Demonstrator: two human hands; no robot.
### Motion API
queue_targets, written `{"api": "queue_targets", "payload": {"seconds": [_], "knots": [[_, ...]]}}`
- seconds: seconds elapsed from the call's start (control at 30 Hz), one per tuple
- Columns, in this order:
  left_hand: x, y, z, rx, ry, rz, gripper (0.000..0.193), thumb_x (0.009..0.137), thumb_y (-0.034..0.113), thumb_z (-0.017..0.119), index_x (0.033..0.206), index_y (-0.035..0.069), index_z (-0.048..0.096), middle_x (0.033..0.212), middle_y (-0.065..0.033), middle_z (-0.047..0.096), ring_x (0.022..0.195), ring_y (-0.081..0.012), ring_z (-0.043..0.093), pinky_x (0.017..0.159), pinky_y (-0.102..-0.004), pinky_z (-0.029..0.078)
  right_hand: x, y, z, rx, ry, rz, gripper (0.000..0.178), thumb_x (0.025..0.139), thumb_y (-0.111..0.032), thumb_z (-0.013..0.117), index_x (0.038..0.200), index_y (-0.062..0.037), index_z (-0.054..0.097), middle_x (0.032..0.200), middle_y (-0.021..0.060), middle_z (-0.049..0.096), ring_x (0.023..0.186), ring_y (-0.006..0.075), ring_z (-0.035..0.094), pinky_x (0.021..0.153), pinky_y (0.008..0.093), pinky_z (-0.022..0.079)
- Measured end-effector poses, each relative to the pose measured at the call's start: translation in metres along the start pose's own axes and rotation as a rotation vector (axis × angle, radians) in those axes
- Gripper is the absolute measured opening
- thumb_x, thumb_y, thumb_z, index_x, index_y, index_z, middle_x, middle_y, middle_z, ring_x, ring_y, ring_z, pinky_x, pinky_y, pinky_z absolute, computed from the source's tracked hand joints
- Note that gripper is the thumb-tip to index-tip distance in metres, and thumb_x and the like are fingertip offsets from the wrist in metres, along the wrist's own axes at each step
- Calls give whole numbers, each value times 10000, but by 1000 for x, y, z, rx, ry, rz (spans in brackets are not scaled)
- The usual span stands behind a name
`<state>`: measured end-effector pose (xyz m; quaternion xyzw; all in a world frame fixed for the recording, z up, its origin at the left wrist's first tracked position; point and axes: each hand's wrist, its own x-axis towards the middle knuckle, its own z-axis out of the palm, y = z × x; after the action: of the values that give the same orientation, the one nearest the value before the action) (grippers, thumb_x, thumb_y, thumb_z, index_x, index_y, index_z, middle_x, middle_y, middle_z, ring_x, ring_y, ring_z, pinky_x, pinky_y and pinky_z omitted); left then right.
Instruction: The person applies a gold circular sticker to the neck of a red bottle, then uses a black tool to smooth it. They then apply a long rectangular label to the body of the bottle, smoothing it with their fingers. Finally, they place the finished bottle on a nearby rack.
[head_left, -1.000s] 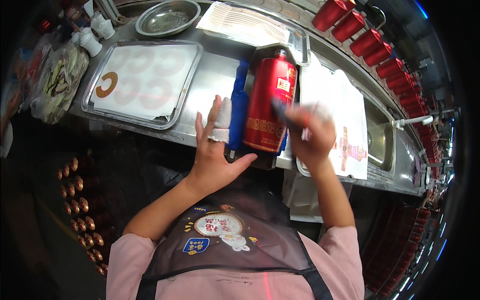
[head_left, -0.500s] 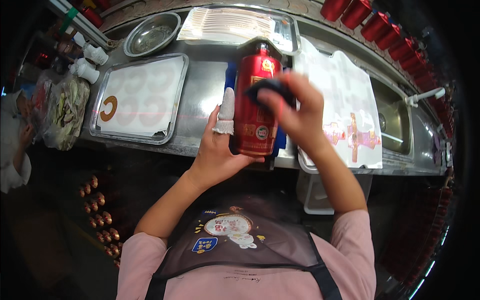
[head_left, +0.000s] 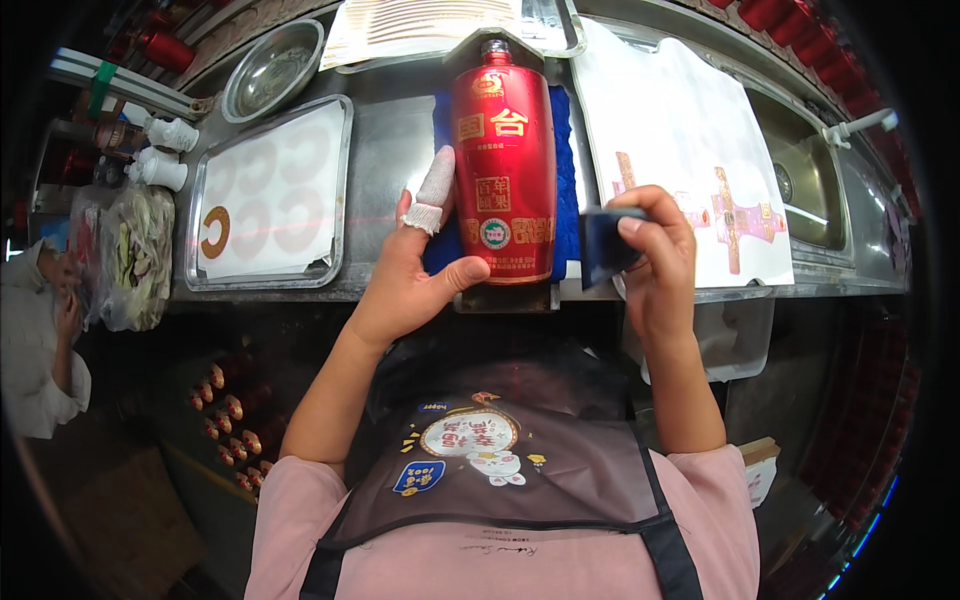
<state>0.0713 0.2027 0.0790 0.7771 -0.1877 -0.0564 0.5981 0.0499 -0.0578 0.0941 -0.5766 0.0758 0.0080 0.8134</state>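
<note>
A glossy red bottle (head_left: 505, 180) with gold and white decoration lies in the middle, its dark neck away from me, over a blue cloth (head_left: 562, 200) and a dark support. My left hand (head_left: 405, 280) rests against its lower left side with fingers spread; the thumb touches the bottle near its base. A white fabric cot (head_left: 433, 190) covers one finger along the bottle's side. Off the bottle's right side, my right hand (head_left: 660, 250) pinches a flat dark blue scraper (head_left: 605, 245) between thumb and fingers, apart from the bottle.
White sheet (head_left: 690, 130) with red-gold decals lies right, beside a sink (head_left: 800, 170). Left is a tray (head_left: 340, 190) with a C-shaped gold decal on white paper; a metal bowl (head_left: 275, 70) stands behind. Another person's hands (head_left: 62, 280) show far left. Several red bottles (head_left: 790, 30) line the back.
My right hand and the scraper have moved off the bottle's front to its right side. The left thumb has come from under the base to its lower left edge. The view has shifted.
</note>
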Motion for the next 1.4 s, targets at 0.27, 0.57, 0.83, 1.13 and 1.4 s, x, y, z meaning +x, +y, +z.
{"api": "queue_targets", "payload": {"seconds": [0.27, 0.57, 0.83, 1.13, 1.4], "knots": [[-5, -11, 5, -21, 14, -6, 840, 983, 502, 604, 1627, 116, 228, 1675, -94, 282, 1566, -274, 188, 1216, -543, -60, -13, 7, 35, -475, -148, 17, 448, 848, -264, 838, 1064, -62, 501, 970, 9, 539, 784, 36, 499, 671, 186, 432], [-7, -21, 11, -164, 74, 22, 750, 1010, 502, 557, 1612, 141, 291, 1667, -77, 308, 1566, -285, 189, 1208, -561, -64, -7, 1, 38, -445, -84, 123, 425, 896, -226, 794, 1123, -46, 483, 1045, 77, 569, 815, 88, 648, 642, 180, 503], [-3, -21, 12, -194, 80, 15, 798, 997, 451, 618, 1614, 92, 263, 1656, -97, 328, 1545, -273, 250, 1226, -508, 0, -14, 7, 39, -422, -146, 48, 482, 875, -207, 809, 1152, -40, 451, 1058, 70, 541, 749, 73, 613, 596, 184, 487], [-11, -17, 8, -218, -21, 30, 914, 956, 284, 722, 1621, 11, 157, 1669, -154, 259, 1533, -238, 228, 1222, -359, 182, -23, 9, 33, -382, -140, 57, 501, 858, -101, 786, 1255, -35, 487, 1144, 58, 538, 778, 32, 621, 649, 160, 489], [-10, -11, 7, -413, -19, 9, 870, 977, 206, 686, 1627, 22, 137, 1683, -146, 214, 1531, -231, 235, 1227, -358, 190, -20, 20, 31, -271, -114, -32, 319, 965, -138, 681, 1213, -31, 511, 1073, 53, 550, 748, 47, 582, 611, 177, 456]]}}
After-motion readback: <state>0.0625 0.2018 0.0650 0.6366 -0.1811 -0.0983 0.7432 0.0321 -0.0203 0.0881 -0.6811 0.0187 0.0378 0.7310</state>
